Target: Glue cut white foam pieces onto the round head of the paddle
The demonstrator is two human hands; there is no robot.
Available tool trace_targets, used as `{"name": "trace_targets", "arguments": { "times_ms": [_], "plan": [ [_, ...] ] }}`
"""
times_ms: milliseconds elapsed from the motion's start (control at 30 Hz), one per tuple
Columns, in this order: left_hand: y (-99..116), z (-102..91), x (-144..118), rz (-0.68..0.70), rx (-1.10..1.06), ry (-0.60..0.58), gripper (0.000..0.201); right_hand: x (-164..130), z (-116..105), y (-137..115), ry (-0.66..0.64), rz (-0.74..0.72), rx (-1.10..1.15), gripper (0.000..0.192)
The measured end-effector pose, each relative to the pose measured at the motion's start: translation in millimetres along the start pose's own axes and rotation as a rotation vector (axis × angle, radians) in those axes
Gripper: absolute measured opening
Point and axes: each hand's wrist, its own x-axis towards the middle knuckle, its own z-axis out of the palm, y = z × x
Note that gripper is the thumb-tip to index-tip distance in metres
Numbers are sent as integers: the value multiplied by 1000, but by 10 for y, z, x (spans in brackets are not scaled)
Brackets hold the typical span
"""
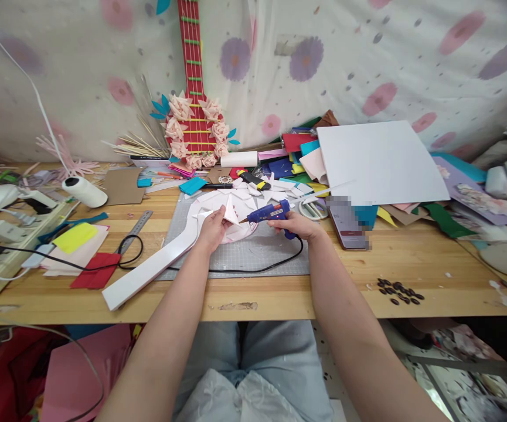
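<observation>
- Pointed white foam petal [230,212], pinched by the left hand [213,230] over the grey cutting mat [253,255]; glue is judged not yet applied.
- Blue glue gun [271,212], gripped in the right hand's [296,225] curled fingers, is aimed from 3 o'clock.
- More cut white petals [257,190] lie unused at 12 o'clock.
- White guitar-shaped foam body [165,258] is partly hidden; glue at the nozzle cannot be made out.

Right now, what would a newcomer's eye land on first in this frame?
Probably the blue glue gun gripped in the right hand at mid-table, its nozzle aimed at a white folded paper piece pinched in the left hand over the grey cutting mat. Behind them, a red paper guitar ringed with pink paper flowers leans upright against the floral cloth backdrop.
</observation>
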Motion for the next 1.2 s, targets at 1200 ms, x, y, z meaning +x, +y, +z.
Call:
{"name": "trace_targets", "arguments": {
  "times_ms": [1200],
  "plan": [
    [371, 285, 512, 450, 1981, -461, 23, 215, -10, 127, 492, -120, 534, 45]
  ]
}}
